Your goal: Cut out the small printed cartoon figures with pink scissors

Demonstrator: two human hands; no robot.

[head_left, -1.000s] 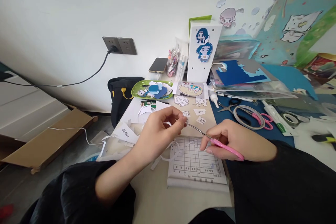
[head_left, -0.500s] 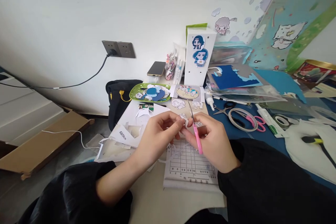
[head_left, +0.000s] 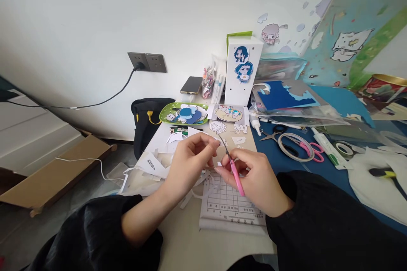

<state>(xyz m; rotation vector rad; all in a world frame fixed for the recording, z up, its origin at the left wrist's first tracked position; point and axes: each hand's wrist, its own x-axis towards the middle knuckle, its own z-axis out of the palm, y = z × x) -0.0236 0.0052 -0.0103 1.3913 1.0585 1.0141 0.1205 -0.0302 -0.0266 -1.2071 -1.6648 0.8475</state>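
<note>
My right hand [head_left: 254, 180] is closed around small pink-handled scissors [head_left: 234, 171], their thin blades pointing up and left toward my left fingertips. My left hand [head_left: 190, 165] is pinched shut on a tiny paper piece that I can barely make out, right at the blade tips. Both hands hover above a printed grid sheet [head_left: 233, 205] and loose white paper strips [head_left: 193, 186] on the beige table. Small cartoon cutouts [head_left: 227, 129] lie just beyond the hands.
A green tray [head_left: 184, 113] with blue cutouts, a white box with character stickers [head_left: 243, 70], a phone [head_left: 191, 85] and a glue bottle [head_left: 255, 123] stand behind. Larger pink scissors [head_left: 310, 150], tape rings and blue sheets lie at the right. A black bag and cardboard sit left on the floor.
My right hand has swung the scissors from lying out to the right to pointing up, and come in close against my left fingertips. The left hand stayed nearly in place.
</note>
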